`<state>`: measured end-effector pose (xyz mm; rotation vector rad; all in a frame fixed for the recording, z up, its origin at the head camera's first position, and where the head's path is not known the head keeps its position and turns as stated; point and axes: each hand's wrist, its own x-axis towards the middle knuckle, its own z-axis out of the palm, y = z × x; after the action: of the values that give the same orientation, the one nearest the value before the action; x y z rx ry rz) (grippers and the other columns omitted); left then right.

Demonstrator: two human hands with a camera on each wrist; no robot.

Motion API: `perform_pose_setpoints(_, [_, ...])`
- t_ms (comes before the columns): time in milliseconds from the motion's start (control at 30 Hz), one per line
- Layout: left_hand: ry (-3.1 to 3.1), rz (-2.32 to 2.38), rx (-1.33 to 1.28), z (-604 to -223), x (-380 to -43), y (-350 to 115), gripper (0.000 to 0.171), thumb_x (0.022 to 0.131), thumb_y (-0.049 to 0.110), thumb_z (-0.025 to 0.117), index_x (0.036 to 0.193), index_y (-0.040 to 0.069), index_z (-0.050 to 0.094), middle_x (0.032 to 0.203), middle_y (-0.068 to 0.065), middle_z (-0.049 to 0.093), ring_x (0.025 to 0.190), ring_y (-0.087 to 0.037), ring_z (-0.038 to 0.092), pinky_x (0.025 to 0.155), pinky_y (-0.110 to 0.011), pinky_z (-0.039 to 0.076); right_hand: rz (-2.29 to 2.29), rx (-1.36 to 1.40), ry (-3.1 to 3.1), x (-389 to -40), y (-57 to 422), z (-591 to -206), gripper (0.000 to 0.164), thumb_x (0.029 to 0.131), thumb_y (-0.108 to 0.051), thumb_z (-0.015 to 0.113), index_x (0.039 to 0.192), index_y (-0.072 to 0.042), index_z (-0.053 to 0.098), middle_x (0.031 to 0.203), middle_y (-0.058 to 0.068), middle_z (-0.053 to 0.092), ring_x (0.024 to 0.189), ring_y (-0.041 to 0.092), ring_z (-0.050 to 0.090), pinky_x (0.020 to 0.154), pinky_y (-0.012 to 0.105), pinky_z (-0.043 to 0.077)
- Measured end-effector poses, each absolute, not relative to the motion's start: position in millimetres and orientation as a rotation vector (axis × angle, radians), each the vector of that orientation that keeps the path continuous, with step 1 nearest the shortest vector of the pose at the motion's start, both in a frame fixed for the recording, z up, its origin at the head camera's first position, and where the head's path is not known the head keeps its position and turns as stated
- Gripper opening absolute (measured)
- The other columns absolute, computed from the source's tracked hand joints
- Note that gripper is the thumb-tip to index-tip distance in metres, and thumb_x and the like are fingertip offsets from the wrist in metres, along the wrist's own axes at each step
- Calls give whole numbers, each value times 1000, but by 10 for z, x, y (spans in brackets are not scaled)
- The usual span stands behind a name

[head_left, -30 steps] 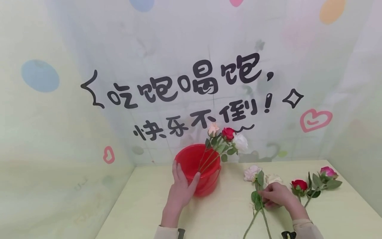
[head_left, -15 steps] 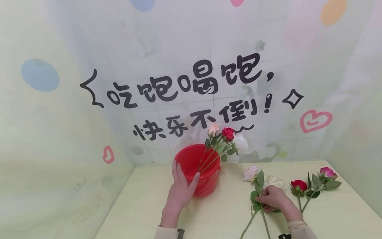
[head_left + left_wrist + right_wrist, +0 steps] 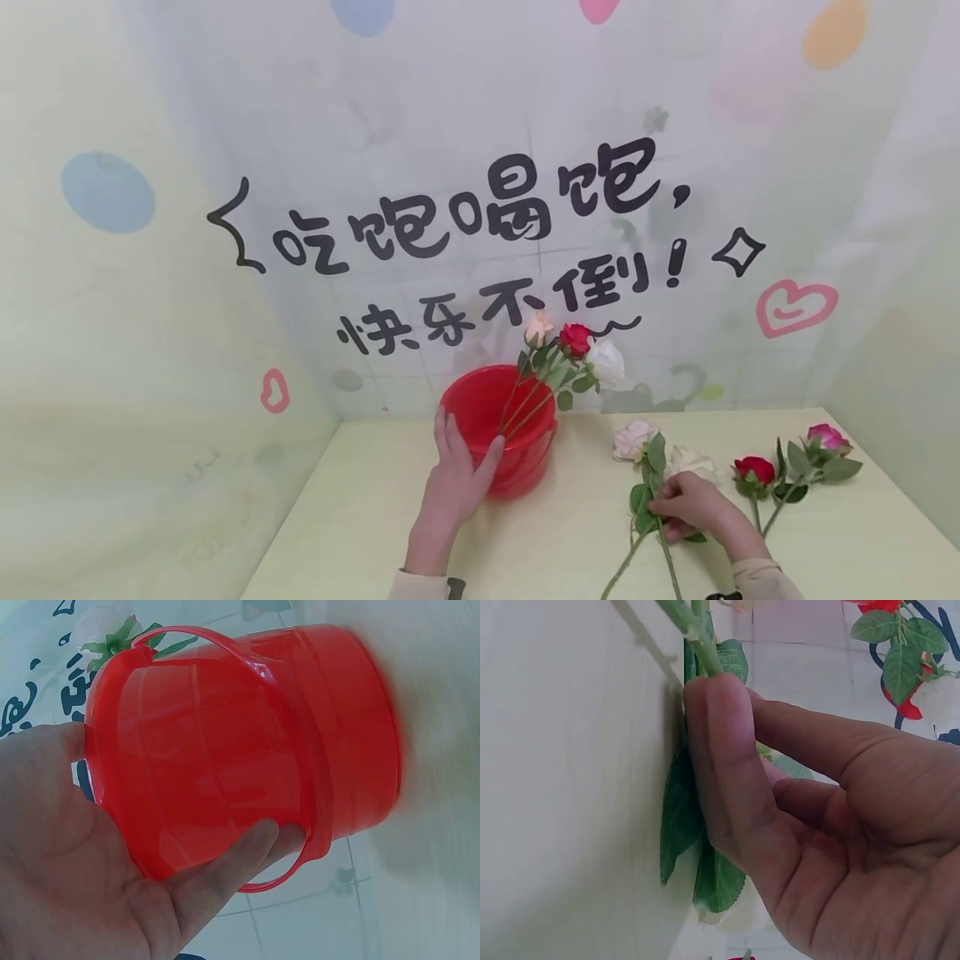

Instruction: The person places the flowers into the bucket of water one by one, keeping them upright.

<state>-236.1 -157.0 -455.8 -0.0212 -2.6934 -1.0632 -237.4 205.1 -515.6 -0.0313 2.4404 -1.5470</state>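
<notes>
In the head view, my left hand (image 3: 453,487) holds the red bucket (image 3: 517,471) at its near left side. The left wrist view shows the thumb at the rim and the fingers along the wall, near the handle (image 3: 217,634). Inside the bucket lean a peach rose (image 3: 537,328), a red rose (image 3: 575,340) and a white rose (image 3: 606,362). My right hand (image 3: 697,507) pinches a green rose stem (image 3: 694,634) low over the table. A pale pink rose (image 3: 634,439) and a cream rose (image 3: 692,465) lie there with crossing stems; which one is pinched, I cannot tell.
Further right on the table (image 3: 555,558) lie another red rose (image 3: 754,472) and a magenta rose (image 3: 828,437), their stems pointing toward me. Behind stands a pale backdrop (image 3: 420,100) with black lettering, and similar sheeting rises at both sides.
My right hand has shifted slightly left along the stems, and the cream rose shows a little more. The left hand and bucket keep their places.
</notes>
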Motion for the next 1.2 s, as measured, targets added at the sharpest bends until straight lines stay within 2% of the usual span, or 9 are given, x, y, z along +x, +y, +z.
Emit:
perform_pose_setpoints(167, [-2686, -1075, -23, -4558, -2366, -1568, 110, 96, 58, 69, 168, 6, 4, 150, -23, 47, 64, -15, 62, 68, -41, 65, -1590, -176, 2360, -2396, 2146, -5104, 15, 101, 0, 64, 89, 3, 55, 82, 9, 61, 65, 15, 69, 63, 30, 63])
perform_pose_setpoints(300, [-2685, -1078, -22, -4566, -2370, -1572, 110, 96, 58, 69, 168, 6, 4, 151, -24, 46, 66, -15, 63, 69, -42, 65, -1630, -259, 2347, -2408, 2222, -5064, 13, 103, -1, 61, 94, 9, 59, 82, 8, 65, 69, 15, 70, 64, 30, 63])
perform_pose_setpoints(567, [-2681, -1087, -16, -4587, -2360, -1552, 110, 96, 56, 70, 167, 4, 4, 149, -24, 49, 63, -14, 62, 68, -42, 65, -1791, -254, 2246, -2419, 2303, -4870, 19, 107, -4, 56, 109, 15, 55, 86, 9, 67, 75, 15, 72, 71, 32, 65])
perform_pose_setpoints(700, [-2695, -1099, -23, -4573, -2357, -1535, 110, 96, 55, 70, 167, 5, 4, 148, -24, 50, 62, -14, 62, 69, -42, 65, -1824, -231, 2298, -2400, 2334, -4697, 25, 109, -7, 54, 115, 17, 55, 93, 12, 69, 83, 20, 73, 76, 36, 65])
perform_pose_setpoints(800, [-2706, -1078, -26, -4553, -2362, -1532, 111, 95, 56, 70, 168, 5, 4, 150, -23, 48, 69, -17, 65, 72, -44, 65, -1845, -225, 2366, -2400, 2337, -4542, 27, 110, -8, 54, 119, 18, 54, 98, 14, 69, 87, 21, 73, 79, 36, 65])
perform_pose_setpoints(967, [-2701, -1043, -27, -4526, -2381, -1549, 111, 95, 58, 70, 168, 6, 4, 152, -22, 46, 78, -21, 68, 75, -47, 65, -1917, -253, 2485, -2471, 2317, -4242, 32, 111, -8, 53, 124, 20, 51, 101, 17, 68, 84, 15, 73, 79, 33, 64])
perform_pose_setpoints(1200, [-2703, -1050, -23, -4568, -2389, -1564, 111, 95, 59, 68, 168, 6, 2, 145, -23, 52, 63, -15, 62, 69, -42, 65, -2123, -273, 2492, -2588, 2174, -3833, 41, 110, -16, 57, 131, 19, 49, 100, 8, 66, 84, 7, 72, 81, 30, 64])
